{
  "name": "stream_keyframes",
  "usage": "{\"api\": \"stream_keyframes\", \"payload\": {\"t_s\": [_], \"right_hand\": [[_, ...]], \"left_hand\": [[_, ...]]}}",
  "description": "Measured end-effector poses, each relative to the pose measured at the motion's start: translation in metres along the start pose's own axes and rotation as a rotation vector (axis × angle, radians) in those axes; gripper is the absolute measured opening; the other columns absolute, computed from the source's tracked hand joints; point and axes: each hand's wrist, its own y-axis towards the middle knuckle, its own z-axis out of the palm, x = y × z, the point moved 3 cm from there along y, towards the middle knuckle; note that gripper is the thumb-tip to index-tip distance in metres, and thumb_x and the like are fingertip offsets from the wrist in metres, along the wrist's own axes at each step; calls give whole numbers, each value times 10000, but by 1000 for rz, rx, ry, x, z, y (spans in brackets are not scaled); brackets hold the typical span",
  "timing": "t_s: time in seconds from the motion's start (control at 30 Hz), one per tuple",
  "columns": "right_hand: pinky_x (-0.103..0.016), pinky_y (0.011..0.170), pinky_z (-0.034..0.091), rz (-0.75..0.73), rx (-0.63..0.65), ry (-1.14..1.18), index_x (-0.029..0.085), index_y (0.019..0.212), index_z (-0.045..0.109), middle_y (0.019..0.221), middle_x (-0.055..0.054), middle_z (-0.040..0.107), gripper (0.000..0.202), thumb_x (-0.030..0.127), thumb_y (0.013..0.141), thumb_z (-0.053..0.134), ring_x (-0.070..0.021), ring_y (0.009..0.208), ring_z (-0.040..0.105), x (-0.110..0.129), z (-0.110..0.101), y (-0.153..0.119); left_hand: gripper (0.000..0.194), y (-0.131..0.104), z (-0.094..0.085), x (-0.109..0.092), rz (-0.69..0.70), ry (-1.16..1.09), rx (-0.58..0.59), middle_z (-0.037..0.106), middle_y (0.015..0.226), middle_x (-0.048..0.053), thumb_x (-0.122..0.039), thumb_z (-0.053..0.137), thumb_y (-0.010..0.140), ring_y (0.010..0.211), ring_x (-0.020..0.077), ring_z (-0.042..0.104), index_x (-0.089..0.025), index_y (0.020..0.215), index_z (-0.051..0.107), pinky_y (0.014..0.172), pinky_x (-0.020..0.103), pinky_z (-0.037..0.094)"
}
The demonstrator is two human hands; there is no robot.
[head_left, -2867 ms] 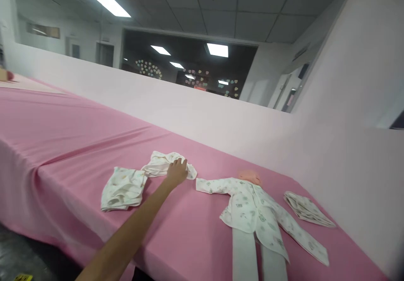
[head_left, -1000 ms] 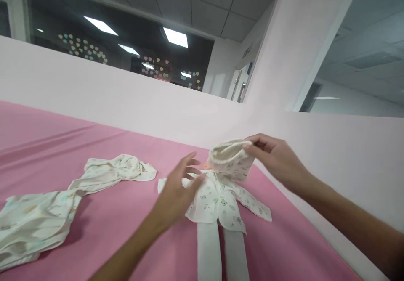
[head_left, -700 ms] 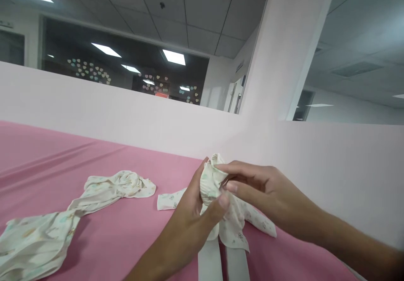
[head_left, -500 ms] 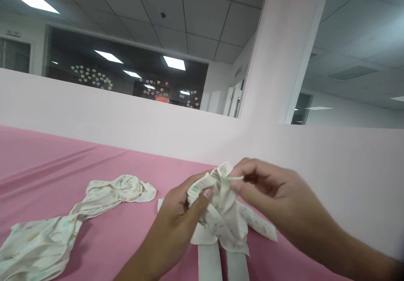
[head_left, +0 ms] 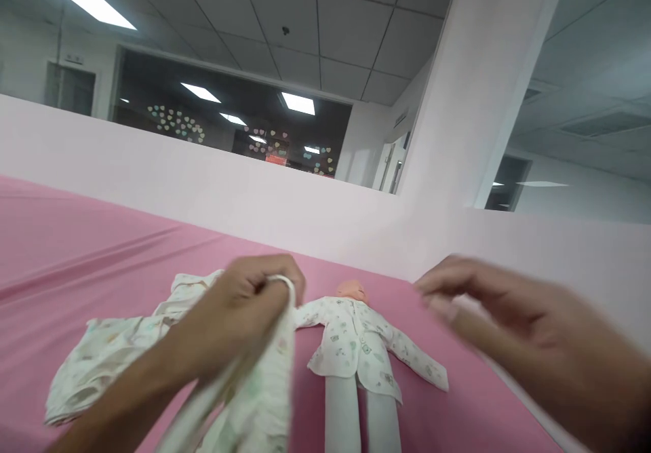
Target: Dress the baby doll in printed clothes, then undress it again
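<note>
A doll [head_left: 350,351] with a pinkish head and pale legs lies on a pink cloth, dressed in a white patterned jacket with its sleeves spread. Left of it, my left hand [head_left: 254,304] is closed on a white patterned garment [head_left: 264,399] that hangs down, blurred, with a thin white cord looping over the fingers. To the right of the doll, my right hand [head_left: 498,324] is raised and smeared by motion. Its thumb and fingertips are near each other; whether they hold anything is unclear.
More white patterned clothing [head_left: 112,351] lies crumpled on the pink cloth [head_left: 102,236] at the left, partly behind my left forearm. A white wall [head_left: 228,199] with windows above it rises behind the cloth.
My hands have moved apart. The left one has carried the bunched garment away from above the doll, uncovering its head and jacket, while the right has shifted right. The view has turned slightly left.
</note>
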Motion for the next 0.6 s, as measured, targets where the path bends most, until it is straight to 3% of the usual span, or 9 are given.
{"api": "stream_keyframes", "payload": {"t_s": [0.07,0.13,0.23,0.3,0.4,0.5,0.6], "right_hand": [[-295,688,463,8,164,10,277,880,683,918,-36,661,199,420,743,710,-217,820,584,20,43,-3],[-281,697,456,107,327,94,250,868,668,901,-32,652,219,370,695,731,-210,827,582,24,77,-6],[-241,604,388,248,482,240,186,806,599,734,-16,548,215,400,807,590,-140,681,501,16,107,-8],[-226,529,297,282,505,284,170,725,511,638,13,404,277,401,873,475,-100,585,375,9,113,-7],[-232,491,196,292,445,221,174,622,318,604,34,242,362,377,883,465,-84,553,245,-1,113,-2],[-232,489,186,356,424,190,177,629,279,614,35,242,428,446,884,492,-84,556,238,-12,115,-2],[-221,505,239,405,435,334,183,676,337,632,31,294,457,568,888,462,-87,563,275,-20,120,-6]], "left_hand": [[217,-5,23,-15,-6,80,102,534,641,-32,-134,408,814,598,109,488,-214,679,557,526,210,379],[203,-10,40,-26,-20,95,159,576,677,-48,-111,418,789,638,105,521,-218,676,547,567,207,395],[193,-15,46,-24,-75,61,214,630,786,-68,-119,452,806,746,111,561,-255,769,584,620,202,407],[167,-15,41,-12,-73,93,210,619,819,-65,-168,472,855,765,116,540,-281,850,595,635,208,396],[84,-12,33,14,-60,179,169,586,886,-43,-250,503,896,775,125,492,-269,878,583,670,226,383],[92,-14,35,39,-128,225,97,523,799,-32,-297,492,919,709,130,440,-253,874,560,619,242,339],[234,-28,51,51,-309,-5,116,428,675,-51,-435,426,958,610,128,409,-288,1125,501,555,241,319]]}}
